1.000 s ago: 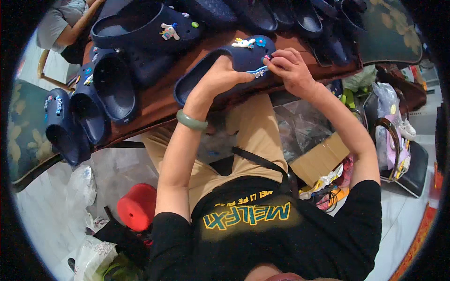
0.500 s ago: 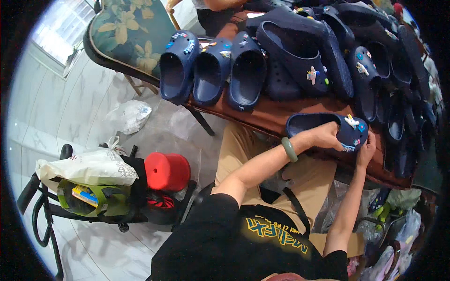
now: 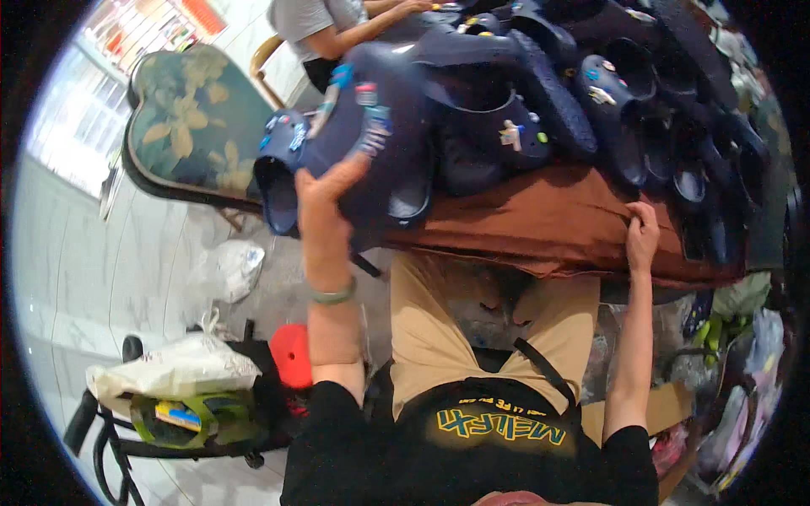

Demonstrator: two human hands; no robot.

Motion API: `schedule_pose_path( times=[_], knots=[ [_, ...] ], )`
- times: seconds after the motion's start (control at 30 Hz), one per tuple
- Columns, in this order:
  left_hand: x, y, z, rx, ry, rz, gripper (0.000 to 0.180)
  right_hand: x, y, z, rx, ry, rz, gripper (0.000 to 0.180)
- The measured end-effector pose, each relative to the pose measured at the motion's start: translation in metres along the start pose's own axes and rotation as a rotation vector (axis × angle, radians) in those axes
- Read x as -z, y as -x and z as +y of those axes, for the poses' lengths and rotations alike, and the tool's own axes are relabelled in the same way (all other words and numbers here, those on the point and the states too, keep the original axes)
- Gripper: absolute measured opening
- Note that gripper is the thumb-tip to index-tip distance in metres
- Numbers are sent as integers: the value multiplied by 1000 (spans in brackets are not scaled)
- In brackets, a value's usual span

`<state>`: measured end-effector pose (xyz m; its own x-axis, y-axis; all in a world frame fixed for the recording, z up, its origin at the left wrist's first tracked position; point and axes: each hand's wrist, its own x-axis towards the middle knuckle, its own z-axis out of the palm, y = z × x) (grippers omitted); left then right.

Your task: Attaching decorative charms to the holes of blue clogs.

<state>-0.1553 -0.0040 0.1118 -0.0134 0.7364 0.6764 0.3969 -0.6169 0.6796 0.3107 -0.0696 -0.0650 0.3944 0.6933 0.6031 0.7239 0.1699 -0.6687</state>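
Observation:
My left hand (image 3: 327, 198) is closed on a navy clog (image 3: 392, 110) with coloured charms on its upper. The clog is raised and blurred by motion, covering part of the clogs behind it. Beside it on the left stands another navy clog (image 3: 277, 198), opening toward me, with a third clog (image 3: 412, 198) partly hidden to the right. My right hand (image 3: 644, 223) rests at the front of the brown cloth (image 3: 540, 215), its fingers curled together. Whether they pinch anything is hidden.
Navy clogs (image 3: 620, 101) are heaped across the table's back and right. Another person's arm (image 3: 359, 29) reaches over the far side. To the left are a floral-backed chair (image 3: 181, 126), a red stool (image 3: 291, 354) and a cart with a white bag (image 3: 169, 363).
My left hand has carried the clog leftward and up, from the table's front toward the row at the left. My right hand has let go of it and stayed near the front edge.

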Motion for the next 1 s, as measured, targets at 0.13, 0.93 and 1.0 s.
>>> schedule_pose_path(
  times=[0.13, 0.93, 1.0],
  knots=[
    [9, -52, -56, 548, 687, 7, 33, 1, 2, -1, 25, -38, 40, 21],
    [-52, -26, -121, 285, -386, -192, 54, 3, 6, -1, -21, -107, 135, 19],
    [-57, -25, -117, 355, -513, -190, 68, 6, 7, -4, -140, -223, 77, 18]
  ],
)
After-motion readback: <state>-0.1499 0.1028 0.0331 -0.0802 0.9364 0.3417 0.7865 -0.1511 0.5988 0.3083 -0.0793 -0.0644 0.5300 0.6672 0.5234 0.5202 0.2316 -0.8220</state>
